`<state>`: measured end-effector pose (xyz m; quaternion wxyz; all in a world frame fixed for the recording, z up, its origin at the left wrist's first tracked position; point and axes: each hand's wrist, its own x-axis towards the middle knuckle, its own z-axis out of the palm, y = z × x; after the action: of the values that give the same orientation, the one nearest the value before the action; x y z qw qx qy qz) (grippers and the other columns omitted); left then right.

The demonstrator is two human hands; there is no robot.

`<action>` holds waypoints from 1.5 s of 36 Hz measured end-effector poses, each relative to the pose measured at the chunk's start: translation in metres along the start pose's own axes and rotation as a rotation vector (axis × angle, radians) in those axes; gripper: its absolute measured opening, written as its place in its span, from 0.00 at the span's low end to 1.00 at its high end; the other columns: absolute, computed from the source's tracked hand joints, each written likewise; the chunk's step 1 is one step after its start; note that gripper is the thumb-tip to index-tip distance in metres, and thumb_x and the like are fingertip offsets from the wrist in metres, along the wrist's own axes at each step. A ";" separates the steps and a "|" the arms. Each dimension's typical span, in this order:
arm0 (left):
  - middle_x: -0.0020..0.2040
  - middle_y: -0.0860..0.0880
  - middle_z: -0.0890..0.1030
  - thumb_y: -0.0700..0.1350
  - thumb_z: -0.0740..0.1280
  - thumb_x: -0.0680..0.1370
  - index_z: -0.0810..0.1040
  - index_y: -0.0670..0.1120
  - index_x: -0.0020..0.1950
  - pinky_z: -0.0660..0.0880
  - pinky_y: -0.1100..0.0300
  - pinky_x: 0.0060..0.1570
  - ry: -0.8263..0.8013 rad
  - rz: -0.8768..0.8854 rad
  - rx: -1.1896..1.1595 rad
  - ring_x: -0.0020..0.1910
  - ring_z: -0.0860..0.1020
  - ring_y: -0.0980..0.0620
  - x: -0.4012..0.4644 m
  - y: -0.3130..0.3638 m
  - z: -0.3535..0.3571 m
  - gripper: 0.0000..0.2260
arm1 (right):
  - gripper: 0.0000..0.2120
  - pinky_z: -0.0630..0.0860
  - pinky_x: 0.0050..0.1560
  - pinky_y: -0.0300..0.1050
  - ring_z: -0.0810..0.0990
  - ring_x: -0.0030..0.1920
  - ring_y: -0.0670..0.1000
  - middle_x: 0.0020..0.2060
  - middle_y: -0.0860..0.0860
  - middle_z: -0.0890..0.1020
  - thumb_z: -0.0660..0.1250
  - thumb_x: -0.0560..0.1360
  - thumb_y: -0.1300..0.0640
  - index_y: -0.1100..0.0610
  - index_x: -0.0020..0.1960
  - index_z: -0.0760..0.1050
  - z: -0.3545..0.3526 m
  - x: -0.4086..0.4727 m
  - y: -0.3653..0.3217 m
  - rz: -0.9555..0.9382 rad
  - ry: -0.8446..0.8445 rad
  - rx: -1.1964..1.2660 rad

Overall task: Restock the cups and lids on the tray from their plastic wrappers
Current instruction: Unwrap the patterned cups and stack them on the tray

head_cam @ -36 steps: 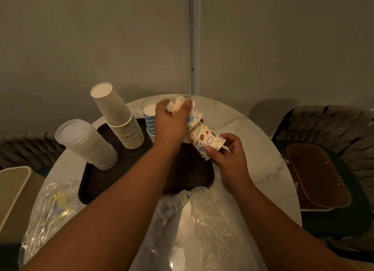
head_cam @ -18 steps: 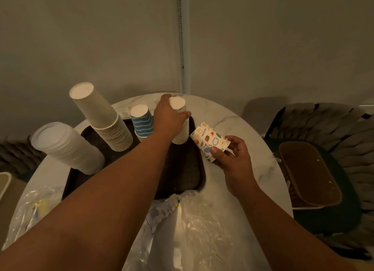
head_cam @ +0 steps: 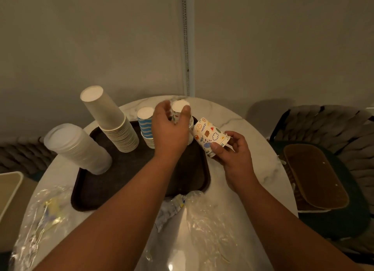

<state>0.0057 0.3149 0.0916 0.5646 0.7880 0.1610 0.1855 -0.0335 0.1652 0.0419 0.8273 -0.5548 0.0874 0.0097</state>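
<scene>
Both forearms reach forward over the round marble counter [head_cam: 253, 129]. The left hand [head_cam: 170, 131] hangs over the far side of the dark tray [head_cam: 85, 192], back of the hand up, its fingers curled round the upside-down stack of patterned cups [head_cam: 180, 109] that stands on the tray; the thumb lies on the right side of the stack near its white bottom, so this grip grasps the stack. The right hand [head_cam: 232, 151] sits just right of the tray's far corner, palm turned inward, pinching a single printed cup [head_cam: 210, 135] between thumb and fingers near its rim.

The single cup carries small coloured drawings: a cloud, a heart, a smiling face, a brown block. There are some marks like letters, too small to read.

That cup is tilted, its long axis running from lower right to upper left, closed bottom pointing up and left toward the stack, open mouth toward the right palm. It is beside the stack; whether they touch I cannot tell.

On the tray also stand a blue-striped cup stack [head_cam: 146, 127], a tall plain cup stack [head_cam: 113, 123] leaning left, and a stack of clear lids [head_cam: 77, 147] at the left edge. Crumpled plastic wrappers [head_cam: 204, 226] lie on the near counter
</scene>
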 end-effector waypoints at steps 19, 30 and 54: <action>0.61 0.46 0.78 0.36 0.76 0.70 0.67 0.50 0.68 0.80 0.50 0.54 -0.336 -0.400 -0.448 0.57 0.80 0.48 -0.019 -0.006 -0.022 0.31 | 0.37 0.76 0.56 0.34 0.79 0.58 0.37 0.58 0.40 0.78 0.73 0.71 0.67 0.49 0.74 0.62 0.036 -0.008 0.007 -0.068 -0.222 -0.221; 0.65 0.50 0.76 0.47 0.78 0.70 0.59 0.51 0.75 0.77 0.50 0.60 -0.162 0.125 0.126 0.63 0.77 0.51 0.050 0.020 -0.032 0.40 | 0.45 0.68 0.68 0.46 0.67 0.72 0.50 0.73 0.48 0.68 0.79 0.67 0.49 0.50 0.77 0.59 0.056 0.055 0.029 -0.052 -0.083 -0.545; 0.65 0.46 0.77 0.46 0.79 0.68 0.66 0.44 0.69 0.75 0.55 0.60 -0.316 0.033 0.392 0.65 0.75 0.46 0.061 -0.035 0.008 0.34 | 0.28 0.71 0.60 0.44 0.77 0.62 0.53 0.63 0.51 0.79 0.74 0.72 0.54 0.53 0.69 0.70 0.073 0.091 0.046 -0.066 -0.143 -0.798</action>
<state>0.0617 0.3479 0.0625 0.4163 0.9041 0.0907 0.0345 0.0607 0.2425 0.0125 0.5510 -0.8327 0.0014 0.0548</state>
